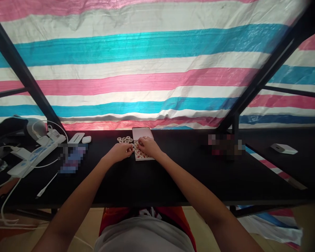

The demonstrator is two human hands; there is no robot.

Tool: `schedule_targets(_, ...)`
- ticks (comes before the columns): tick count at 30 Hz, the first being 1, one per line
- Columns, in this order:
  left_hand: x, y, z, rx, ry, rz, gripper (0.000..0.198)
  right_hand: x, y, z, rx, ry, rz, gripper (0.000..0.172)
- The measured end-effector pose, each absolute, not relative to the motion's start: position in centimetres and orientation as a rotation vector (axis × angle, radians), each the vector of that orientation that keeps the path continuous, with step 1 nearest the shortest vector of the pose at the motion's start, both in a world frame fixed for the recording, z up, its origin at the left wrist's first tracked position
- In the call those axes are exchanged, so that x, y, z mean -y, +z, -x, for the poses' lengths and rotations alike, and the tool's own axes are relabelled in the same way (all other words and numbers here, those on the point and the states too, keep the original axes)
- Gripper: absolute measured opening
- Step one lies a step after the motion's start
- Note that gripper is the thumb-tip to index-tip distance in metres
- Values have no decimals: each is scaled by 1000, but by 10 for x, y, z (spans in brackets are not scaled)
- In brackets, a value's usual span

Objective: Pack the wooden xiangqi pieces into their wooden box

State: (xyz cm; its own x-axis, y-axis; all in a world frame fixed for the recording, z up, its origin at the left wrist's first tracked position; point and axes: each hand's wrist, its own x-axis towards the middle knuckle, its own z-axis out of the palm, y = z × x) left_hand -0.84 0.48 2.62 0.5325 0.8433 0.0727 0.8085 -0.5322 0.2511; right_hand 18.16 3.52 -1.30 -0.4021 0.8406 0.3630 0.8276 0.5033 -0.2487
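A small white box [144, 157] holding round wooden game pieces with red marks lies on the black table [173, 175]. Its lid [142, 133] stands open behind it. My right hand [148, 146] rests over the box with fingers curled on the pieces inside. Just left of the box, my left hand [121, 152] has its fingers closed at the box's edge; what they pinch is too small to name. A cluster of loose round pieces [124, 139] lies on the table behind my left hand.
White power strips [36, 154] with cables lie at the left, beside a white flat device [76, 138] and a small white mouse-like object [86, 139]. A white box [283, 149] sits at far right. A striped tarp [157, 70] hangs behind, framed by black poles.
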Motion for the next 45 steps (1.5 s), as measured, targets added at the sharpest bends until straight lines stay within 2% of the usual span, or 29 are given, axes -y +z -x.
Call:
schedule_targets(7,-2,26,2,-1278,552,-2338,34,-3,-7,-193,2365,344,932,23)
schedule_targets(15,-9,28,11,-1081,546,-1990,35,6,-8,-191,2262,345,883,26)
schedule_targets(24,-10,34,24,-1159,33,-2195,21,-32,-20,-240,1979,233,1458,21)
schedule_targets(33,-12,31,19,-1300,96,-2375,16,-34,-32,-238,2066,259,1594,25)
schedule_targets(38,-7,34,19,-1262,58,-2332,22,-36,-34,-239,2061,182,1626,34)
schedule_targets(45,-6,24,14,-1328,-72,-2361,17,-36,-33,-239,2091,160,1661,27)
